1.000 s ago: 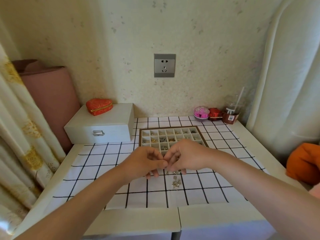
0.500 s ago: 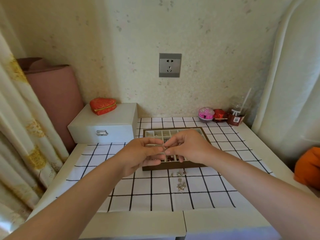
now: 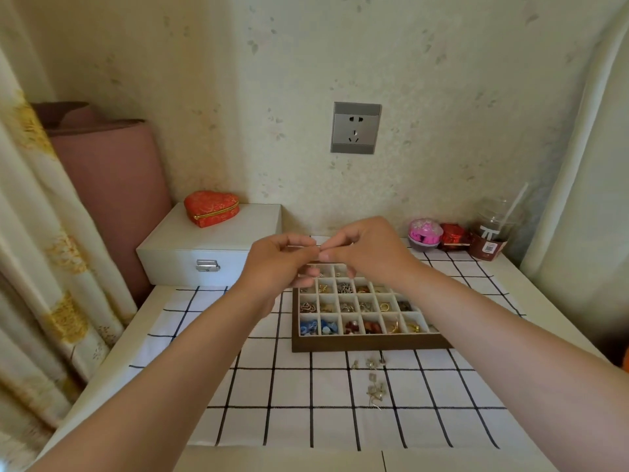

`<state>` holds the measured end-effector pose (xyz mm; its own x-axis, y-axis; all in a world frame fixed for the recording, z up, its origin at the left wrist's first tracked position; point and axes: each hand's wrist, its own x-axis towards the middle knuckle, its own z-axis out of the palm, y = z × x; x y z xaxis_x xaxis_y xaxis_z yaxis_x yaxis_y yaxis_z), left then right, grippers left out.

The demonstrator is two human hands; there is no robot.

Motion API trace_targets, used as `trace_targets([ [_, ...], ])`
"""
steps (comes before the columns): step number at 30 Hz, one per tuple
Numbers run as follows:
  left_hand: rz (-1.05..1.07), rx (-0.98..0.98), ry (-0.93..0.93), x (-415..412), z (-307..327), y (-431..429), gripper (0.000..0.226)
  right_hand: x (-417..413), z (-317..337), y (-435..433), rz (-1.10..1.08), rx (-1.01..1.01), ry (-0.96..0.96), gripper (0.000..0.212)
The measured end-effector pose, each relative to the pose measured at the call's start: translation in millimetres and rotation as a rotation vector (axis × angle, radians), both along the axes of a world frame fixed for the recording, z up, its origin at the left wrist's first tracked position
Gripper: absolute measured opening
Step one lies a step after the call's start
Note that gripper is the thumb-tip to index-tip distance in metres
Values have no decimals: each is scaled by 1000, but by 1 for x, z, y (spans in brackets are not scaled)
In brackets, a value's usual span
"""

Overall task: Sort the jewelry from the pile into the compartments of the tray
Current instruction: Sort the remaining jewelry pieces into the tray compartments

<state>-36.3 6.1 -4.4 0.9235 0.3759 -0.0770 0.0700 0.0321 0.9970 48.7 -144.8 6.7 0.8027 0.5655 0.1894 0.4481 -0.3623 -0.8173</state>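
Pale leaf-print wall (image 3: 340, 46) with a grey socket (image 3: 355, 128) at centre. Patterned curtain (image 3: 41, 267) at left, plain white curtain (image 3: 578, 165) at right. Pink roll (image 3: 112, 185) behind the table's (image 3: 537, 287) far left corner. Checked cloth (image 3: 292, 427) covers the table. Soft, warm light.

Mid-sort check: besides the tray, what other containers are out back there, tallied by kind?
White latched box: 1
Red heart-shaped case: 1
Pink round container: 1
Small red box: 1
Plastic cup with straw: 1
Total: 5
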Motion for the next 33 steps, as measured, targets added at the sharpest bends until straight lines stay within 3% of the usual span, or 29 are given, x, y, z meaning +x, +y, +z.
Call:
trace_targets([
  [6, 4, 46, -15, 20, -7, 20, 22, 37, -6, 24, 23, -108, -154, 7],
  [9, -11, 122, 23, 29, -21, 28, 23, 53, -19, 30, 23, -170, -134, 11],
  [13, -31, 578, 116, 33, -41, 36, 21, 69, -41, 32, 28, -384, -137, 20],
  [17, -31, 846, 267, 32, -51, 36, 22, 70, -46, 38, 66, -535, -143, 20],
  [25, -93, 811, 299, 32, -52, 36, 24, 57, -42, 46, 94, -727, -309, 17],
  [31, -91, 827, 282, 31, -51, 37, 22, 61, -44, 45, 72, -548, -115, 17],
  [33, -87, 833, 282, 31, -52, 37, 21, 66, -44, 43, 44, -552, -135, 17],
])
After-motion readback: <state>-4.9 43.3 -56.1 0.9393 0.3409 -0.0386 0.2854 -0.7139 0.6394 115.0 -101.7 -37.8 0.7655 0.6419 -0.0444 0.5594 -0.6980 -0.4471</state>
